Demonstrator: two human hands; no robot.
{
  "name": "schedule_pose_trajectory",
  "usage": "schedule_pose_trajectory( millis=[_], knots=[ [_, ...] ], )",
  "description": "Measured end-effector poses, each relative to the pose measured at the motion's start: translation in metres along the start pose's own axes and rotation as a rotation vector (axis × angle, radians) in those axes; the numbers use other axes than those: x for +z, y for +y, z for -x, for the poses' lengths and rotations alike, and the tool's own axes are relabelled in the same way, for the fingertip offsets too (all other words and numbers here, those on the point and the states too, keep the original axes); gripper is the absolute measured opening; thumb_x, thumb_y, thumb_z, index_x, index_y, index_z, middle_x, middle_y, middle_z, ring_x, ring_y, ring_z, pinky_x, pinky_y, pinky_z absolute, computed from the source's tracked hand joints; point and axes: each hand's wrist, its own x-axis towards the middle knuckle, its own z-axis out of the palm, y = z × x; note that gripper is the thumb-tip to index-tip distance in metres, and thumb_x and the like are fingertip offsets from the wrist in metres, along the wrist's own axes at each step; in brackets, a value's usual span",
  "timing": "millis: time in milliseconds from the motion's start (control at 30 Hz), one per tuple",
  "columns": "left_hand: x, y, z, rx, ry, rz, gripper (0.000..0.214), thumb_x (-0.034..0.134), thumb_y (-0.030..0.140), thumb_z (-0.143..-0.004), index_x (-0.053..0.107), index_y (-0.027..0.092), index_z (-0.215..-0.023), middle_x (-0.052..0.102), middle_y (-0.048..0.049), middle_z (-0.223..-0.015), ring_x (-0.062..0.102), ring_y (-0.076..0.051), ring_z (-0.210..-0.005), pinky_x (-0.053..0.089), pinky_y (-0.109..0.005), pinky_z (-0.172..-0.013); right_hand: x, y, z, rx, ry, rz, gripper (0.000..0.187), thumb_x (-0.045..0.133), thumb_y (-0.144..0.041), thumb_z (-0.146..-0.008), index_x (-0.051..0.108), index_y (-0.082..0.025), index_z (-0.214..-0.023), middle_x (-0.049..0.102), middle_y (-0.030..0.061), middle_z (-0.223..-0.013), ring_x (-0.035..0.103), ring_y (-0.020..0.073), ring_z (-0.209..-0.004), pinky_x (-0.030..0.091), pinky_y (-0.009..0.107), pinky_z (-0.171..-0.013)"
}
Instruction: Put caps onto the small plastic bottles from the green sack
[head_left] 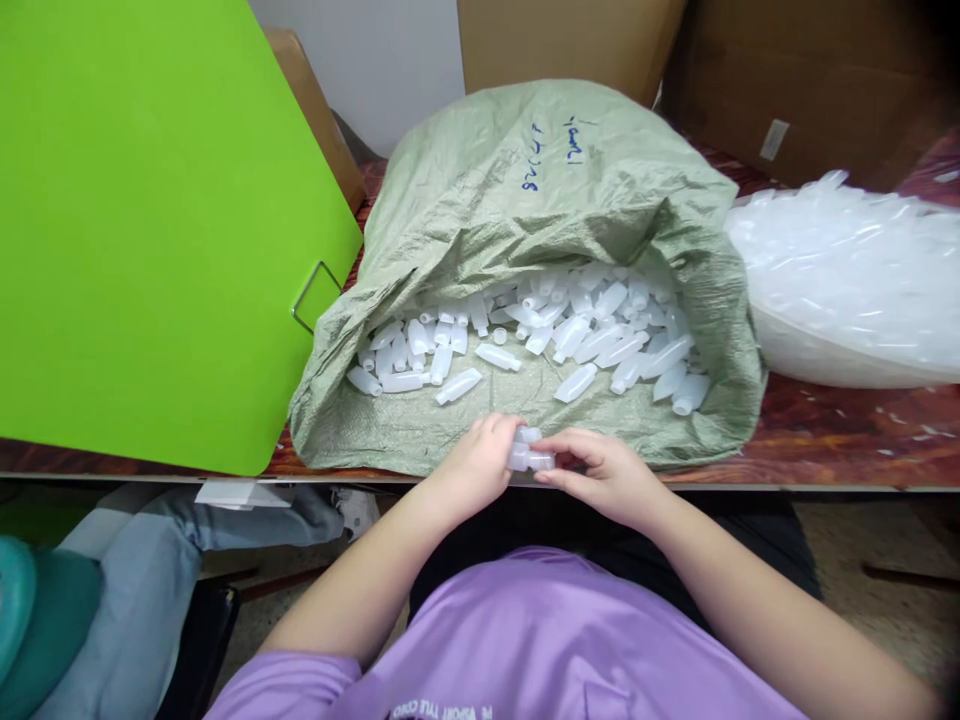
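Note:
A green woven sack lies open on the table, with several small translucent white plastic bottles spilled in its mouth. My left hand and my right hand meet at the table's front edge, just in front of the sack. Both are closed around the same small white bottles, held between their fingertips. How many bottles they hold is hard to make out.
A bright green board stands at the left with a metal clip. A clear plastic bag of white pieces lies at the right. Cardboard boxes stand behind. Grey cloth sits below the table.

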Motion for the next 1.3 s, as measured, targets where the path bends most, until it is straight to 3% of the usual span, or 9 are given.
schedule_pose_trajectory(
  millis=[167, 333, 533, 667, 767, 900, 1033, 1200, 1300],
  knots=[
    [0.003, 0.009, -0.002, -0.088, 0.015, -0.014, 0.045, 0.046, 0.007, -0.076, 0.041, 0.014, -0.12, 0.05, -0.0117, -0.114, 0.047, -0.023, -0.107, 0.04, -0.04, -0.093, 0.006, -0.01, -0.001, 0.298, -0.061, 0.145, 0.052, 0.033, -0.052, -0.089, 0.059, -0.018, -0.058, 0.054, -0.0004, -0.051, 0.052, 0.012, -0.05, 0.04, 0.024, -0.05],
    [0.005, 0.015, -0.001, -0.132, 0.022, -0.036, 0.053, 0.047, 0.004, -0.071, 0.038, 0.013, -0.122, 0.048, -0.0131, -0.117, 0.045, -0.025, -0.111, 0.039, -0.041, -0.095, 0.005, -0.006, 0.002, -0.028, 0.108, 0.202, 0.027, 0.05, -0.039, -0.085, 0.058, -0.019, -0.102, 0.063, 0.0067, -0.092, 0.06, 0.0165, -0.083, 0.049, 0.028, -0.073],
    [0.005, 0.009, 0.001, -0.119, 0.013, 0.049, 0.051, 0.045, 0.005, -0.072, 0.04, 0.014, -0.121, 0.049, -0.0125, -0.117, 0.045, -0.026, -0.11, 0.038, -0.043, -0.096, 0.008, 0.001, 0.008, -0.168, 0.165, 0.065, 0.015, 0.053, -0.026, -0.085, 0.06, -0.022, -0.097, 0.064, 0.0064, -0.095, 0.061, 0.0157, -0.088, 0.052, 0.029, -0.076],
    [-0.001, 0.006, 0.005, -0.058, -0.033, 0.136, 0.049, 0.044, 0.006, -0.074, 0.042, 0.017, -0.122, 0.05, -0.0105, -0.117, 0.048, -0.024, -0.108, 0.041, -0.04, -0.094, 0.003, -0.002, 0.009, -0.374, 0.089, 0.141, 0.024, 0.043, -0.015, -0.087, 0.063, -0.026, -0.096, 0.065, 0.0049, -0.104, 0.06, 0.0155, -0.099, 0.05, 0.031, -0.085],
    [-0.006, 0.01, 0.006, -0.045, -0.034, 0.087, 0.05, 0.043, 0.006, -0.074, 0.041, 0.016, -0.123, 0.05, -0.0113, -0.117, 0.047, -0.024, -0.109, 0.041, -0.039, -0.093, 0.0, -0.009, 0.005, -0.195, 0.045, 0.134, 0.017, 0.048, -0.028, -0.087, 0.062, -0.023, -0.094, 0.067, 0.0046, -0.093, 0.064, 0.0161, -0.084, 0.052, 0.029, -0.074],
    [-0.009, 0.018, 0.003, -0.092, 0.019, -0.04, 0.053, 0.041, 0.002, -0.073, 0.039, 0.01, -0.125, 0.049, -0.0143, -0.117, 0.045, -0.025, -0.108, 0.039, -0.04, -0.094, 0.003, -0.016, -0.001, 0.167, 0.009, 0.037, 0.039, 0.033, -0.043, -0.092, 0.06, -0.019, -0.075, 0.062, 0.001, -0.062, 0.059, 0.0133, -0.056, 0.048, 0.026, -0.055],
    [-0.004, 0.019, 0.0, -0.118, 0.101, -0.108, 0.052, 0.042, 0.003, -0.074, 0.036, 0.007, -0.126, 0.048, -0.0166, -0.114, 0.044, -0.026, -0.107, 0.039, -0.04, -0.094, 0.007, -0.013, 0.001, -0.021, 0.163, 0.105, 0.03, 0.051, -0.044, -0.083, 0.058, -0.018, -0.097, 0.064, 0.0087, -0.095, 0.06, 0.0199, -0.087, 0.049, 0.032, -0.074],
    [0.005, 0.017, 0.0, -0.102, 0.162, -0.144, 0.052, 0.042, 0.003, -0.073, 0.036, 0.011, -0.124, 0.048, -0.0153, -0.112, 0.046, -0.026, -0.104, 0.04, -0.042, -0.091, 0.008, -0.006, 0.002, 0.21, 0.025, -0.013, 0.029, 0.038, -0.043, -0.09, 0.056, -0.02, -0.09, 0.063, 0.002, -0.072, 0.061, 0.0145, -0.062, 0.05, 0.027, -0.058],
    [0.009, 0.017, 0.0, -0.113, 0.202, -0.153, 0.053, 0.043, 0.005, -0.073, 0.035, 0.009, -0.125, 0.047, -0.0163, -0.112, 0.045, -0.027, -0.105, 0.039, -0.043, -0.091, 0.007, -0.007, 0.001, 0.103, 0.084, 0.075, 0.029, 0.05, -0.041, -0.084, 0.054, -0.02, -0.103, 0.065, 0.006, -0.09, 0.062, 0.0173, -0.078, 0.05, 0.029, -0.068]
  ],
)
